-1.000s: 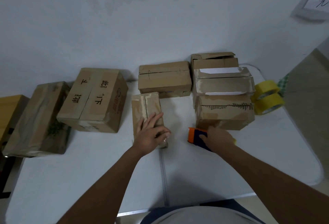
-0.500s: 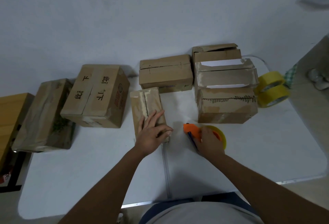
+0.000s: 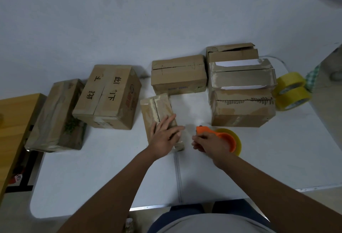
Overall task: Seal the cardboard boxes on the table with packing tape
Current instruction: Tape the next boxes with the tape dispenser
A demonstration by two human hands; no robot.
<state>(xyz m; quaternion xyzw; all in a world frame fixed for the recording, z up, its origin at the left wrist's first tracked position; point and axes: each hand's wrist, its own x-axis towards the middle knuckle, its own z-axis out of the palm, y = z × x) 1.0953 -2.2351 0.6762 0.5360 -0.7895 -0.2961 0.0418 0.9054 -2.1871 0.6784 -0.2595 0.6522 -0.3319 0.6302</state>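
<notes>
Small cardboard box (image 3: 159,118) laid near table (image 3: 103,177) centre, pressed flat under left hand (image 3: 164,136), fingers spread straight. Just right, orange tape dispenser (image 3: 222,137) gripped by right hand (image 3: 207,143), fingers curled round handle. Larger boxes (image 3: 242,107) ranged behind.

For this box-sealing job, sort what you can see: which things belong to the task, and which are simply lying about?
Belonging to the job:
small cardboard box under the left hand
orange tape dispenser held by the right hand
other cardboard boxes
spare yellow tape rolls

Lying about:
wooden table at the left
checked cloth by the rolls
</notes>
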